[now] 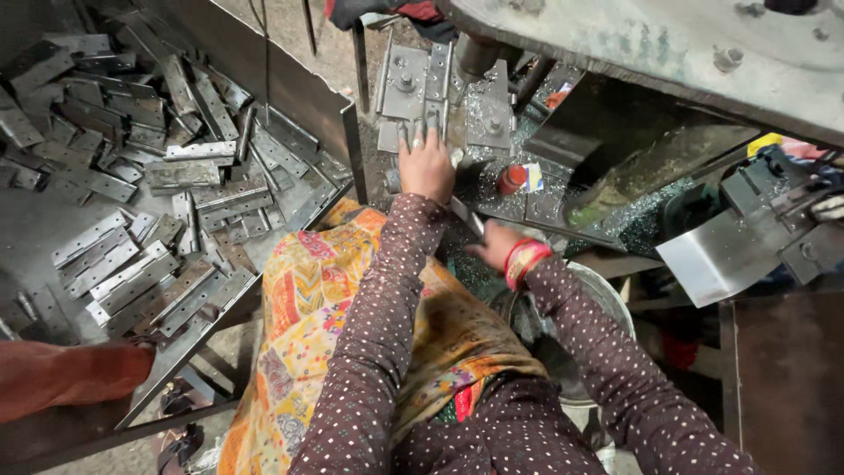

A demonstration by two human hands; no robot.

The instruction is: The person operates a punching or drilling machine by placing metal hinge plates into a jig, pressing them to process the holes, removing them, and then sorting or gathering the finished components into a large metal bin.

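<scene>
hands in dotted brown sleeves: two, left hand and right hand
flat grey steel hinge plates in the tray: way too many to count, dozens easy
big dark sheet-metal tray: one
heavy grey press machine: one
small red cylinder cap thing on the press bed: one
red and gold bangles on the right wrist: a stack, can't split them apart
round grey metal bucket: one
bent shiny steel sheet: one
orange sleeve of another person, lower left: one
</scene>
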